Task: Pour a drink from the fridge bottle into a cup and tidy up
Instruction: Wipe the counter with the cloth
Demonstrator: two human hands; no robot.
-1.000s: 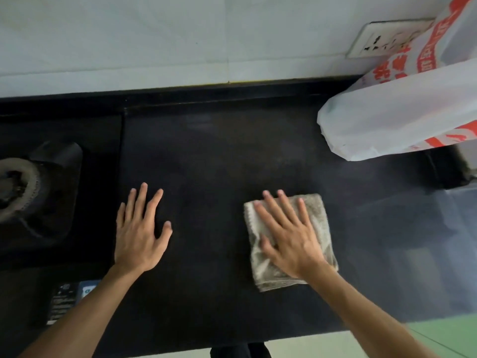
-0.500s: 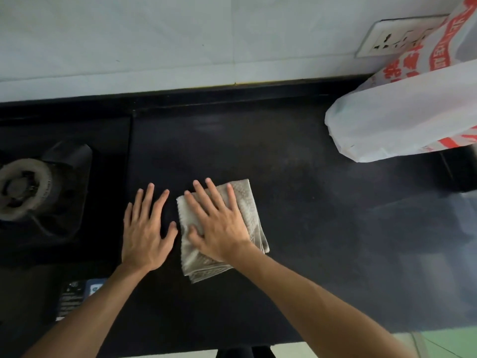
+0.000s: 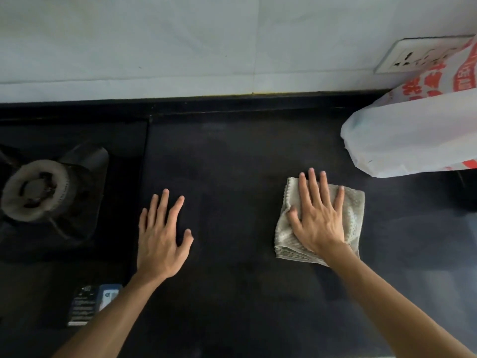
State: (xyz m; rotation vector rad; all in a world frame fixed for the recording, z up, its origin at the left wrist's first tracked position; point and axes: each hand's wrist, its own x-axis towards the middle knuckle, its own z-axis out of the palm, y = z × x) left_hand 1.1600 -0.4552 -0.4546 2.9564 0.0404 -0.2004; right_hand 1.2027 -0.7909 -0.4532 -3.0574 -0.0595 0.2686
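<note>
A folded grey cloth (image 3: 355,210) lies on the black countertop (image 3: 232,156), right of centre. My right hand (image 3: 317,215) presses flat on the cloth with straight, spread fingers. My left hand (image 3: 161,239) rests flat on the bare counter to the left, fingers spread, holding nothing. No bottle or cup is in view.
A gas burner (image 3: 36,189) sits in the hob at the left, with a label sticker (image 3: 93,303) near its front edge. A white plastic bag with red print (image 3: 413,135) lies at the right back. A wall socket (image 3: 418,55) is on the white tiled wall.
My right hand slid the cloth left beside my left hand, then back to the right. My left hand stayed in place.
</note>
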